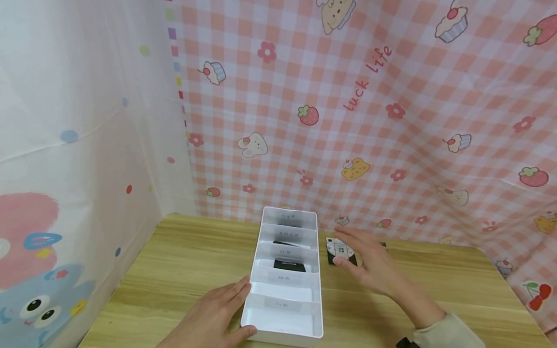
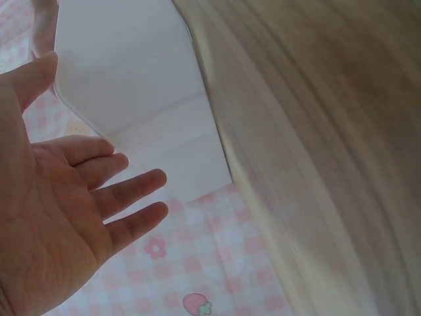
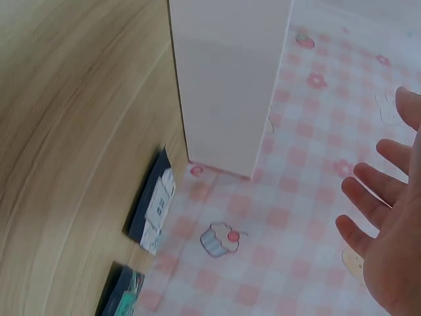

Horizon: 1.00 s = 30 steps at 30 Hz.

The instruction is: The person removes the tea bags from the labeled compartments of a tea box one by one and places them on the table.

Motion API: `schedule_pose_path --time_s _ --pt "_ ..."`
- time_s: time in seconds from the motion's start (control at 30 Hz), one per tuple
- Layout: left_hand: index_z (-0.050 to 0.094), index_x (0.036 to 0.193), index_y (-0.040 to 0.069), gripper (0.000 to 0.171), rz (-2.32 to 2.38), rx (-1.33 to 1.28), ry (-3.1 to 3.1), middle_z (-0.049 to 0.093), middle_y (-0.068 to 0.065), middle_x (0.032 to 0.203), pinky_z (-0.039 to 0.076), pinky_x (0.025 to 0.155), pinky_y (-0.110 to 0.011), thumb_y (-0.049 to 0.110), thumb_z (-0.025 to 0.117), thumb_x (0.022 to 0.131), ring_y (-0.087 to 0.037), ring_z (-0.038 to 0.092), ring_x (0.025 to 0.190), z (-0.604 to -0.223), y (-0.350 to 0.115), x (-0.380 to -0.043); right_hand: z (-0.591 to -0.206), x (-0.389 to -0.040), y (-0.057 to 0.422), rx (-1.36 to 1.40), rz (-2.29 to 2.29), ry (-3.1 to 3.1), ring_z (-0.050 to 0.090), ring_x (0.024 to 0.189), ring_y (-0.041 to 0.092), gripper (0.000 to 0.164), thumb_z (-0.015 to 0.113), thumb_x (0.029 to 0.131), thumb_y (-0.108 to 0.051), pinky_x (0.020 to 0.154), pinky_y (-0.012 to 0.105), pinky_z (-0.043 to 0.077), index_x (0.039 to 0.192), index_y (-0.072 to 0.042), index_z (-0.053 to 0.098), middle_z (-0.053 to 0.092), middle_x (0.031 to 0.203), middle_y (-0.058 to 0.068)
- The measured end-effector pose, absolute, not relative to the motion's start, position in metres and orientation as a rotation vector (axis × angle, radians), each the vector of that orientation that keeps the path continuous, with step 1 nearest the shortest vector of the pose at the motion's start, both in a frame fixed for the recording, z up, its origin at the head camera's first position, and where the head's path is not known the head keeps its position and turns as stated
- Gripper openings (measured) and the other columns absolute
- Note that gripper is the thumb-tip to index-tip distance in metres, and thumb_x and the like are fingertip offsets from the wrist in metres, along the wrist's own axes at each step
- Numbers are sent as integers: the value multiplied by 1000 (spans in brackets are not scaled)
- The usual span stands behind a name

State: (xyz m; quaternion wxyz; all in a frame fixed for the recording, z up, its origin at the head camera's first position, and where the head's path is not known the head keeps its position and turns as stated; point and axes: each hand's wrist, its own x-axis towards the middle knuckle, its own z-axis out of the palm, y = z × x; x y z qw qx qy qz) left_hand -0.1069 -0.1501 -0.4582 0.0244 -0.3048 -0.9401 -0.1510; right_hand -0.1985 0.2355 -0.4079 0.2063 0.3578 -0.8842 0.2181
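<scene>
A long white organizer box [image 1: 320, 290] with several labelled compartments stands on the table. Dark packets lie in two of them: one packet [image 1: 289, 266] in the middle compartment, another packet [image 1: 285, 243] just behind it. My left hand [image 1: 217, 309] touches the box's left wall with fingers extended; in the left wrist view the thumb and fingertips meet its edge. To the right of the box, my right hand [image 1: 370, 263] hovers with fingers spread and holds nothing. Beneath and beside it lies a black-and-white packet [image 1: 334, 255], also seen flat packet [image 3: 158, 207] in the right wrist view.
A second dark packet with green print [image 3: 128, 296] lies farther right on the wooden table [image 1: 183, 261], mostly hidden by my right hand in the head view. A pink checked curtain [image 1: 278, 96] hangs behind the table, and a white printed curtain [image 1: 87, 121] at left.
</scene>
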Motion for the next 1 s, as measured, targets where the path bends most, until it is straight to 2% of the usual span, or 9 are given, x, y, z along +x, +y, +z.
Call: schedule_pose_path --time_s 0.2,0.5,0.77,0.87,1.0 --pt "53 151 -1 89 -471 -946 -2913 48 -10 161 49 108 -53 71 51 99 -29 57 137 -458 -150 -107 -414 -198 221 1051 594 -2459 56 133 41 54 78 94 -30 104 65 45 141 -6 65 62 145 12" --pt "54 150 -1 88 -457 -951 -2882 49 -11 160 50 107 -51 70 53 99 -29 57 136 -459 -150 -106 -426 -200 199 1109 621 -2491 60 130 36 54 80 91 -27 104 63 48 140 -8 66 65 142 10" --pt "55 150 -1 86 -449 -948 -2864 49 -10 160 50 108 -50 70 53 100 -27 57 136 -460 -150 -107 -433 -197 182 1129 638 -2584 56 134 41 52 79 93 -29 111 65 42 139 -9 67 64 144 10" --pt "55 150 0 87 -450 -947 -2864 49 -10 160 50 108 -49 70 53 100 -27 57 136 -460 -150 -106 -437 -199 177 1160 615 -2575 59 132 37 47 79 93 -28 109 64 44 135 -9 71 66 141 8" --pt "54 150 -1 88 -453 -947 -2873 48 -10 161 50 108 -50 71 51 100 -27 57 136 -459 -150 -107 -442 -202 170 1191 606 -2558 63 126 28 40 80 93 -28 105 54 51 128 -11 75 70 136 5"
